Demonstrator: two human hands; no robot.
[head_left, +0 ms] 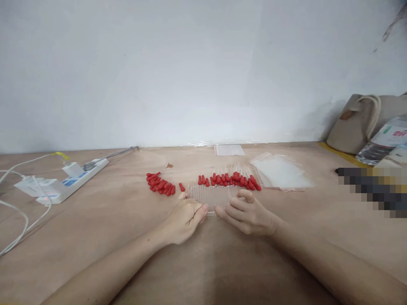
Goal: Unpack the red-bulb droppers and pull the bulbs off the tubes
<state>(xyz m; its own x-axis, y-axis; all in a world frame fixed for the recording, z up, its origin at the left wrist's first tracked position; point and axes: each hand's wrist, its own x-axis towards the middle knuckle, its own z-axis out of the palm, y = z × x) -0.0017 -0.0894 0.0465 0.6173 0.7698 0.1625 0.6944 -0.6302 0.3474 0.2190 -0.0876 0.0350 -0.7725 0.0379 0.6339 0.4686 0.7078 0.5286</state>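
Between my hands is a flat row of clear tubes (213, 195), side by side, their lengths pointing away from me. My left hand (187, 214) is closed on its left side, with the thumb at the near edge. On the right side my right hand (246, 214) grips the same row with curled fingers. Just beyond lie several red rubber bulbs (225, 180), in a line; thin clear tubes (238, 168) extend behind many of them. A second heap of red rubber bulbs (160, 185) is to the left, and one single bulb (181, 187) lies near my left fingers.
Clear plastic bags (280, 171) lie stacked at right, and another small bag (229, 150) is near the wall. A white power strip (79, 180) with plugs and cables stands left. At far right are a beige bag (352, 123), a plastic-wrapped package (388, 137) and a pixelated dark object (372, 190).
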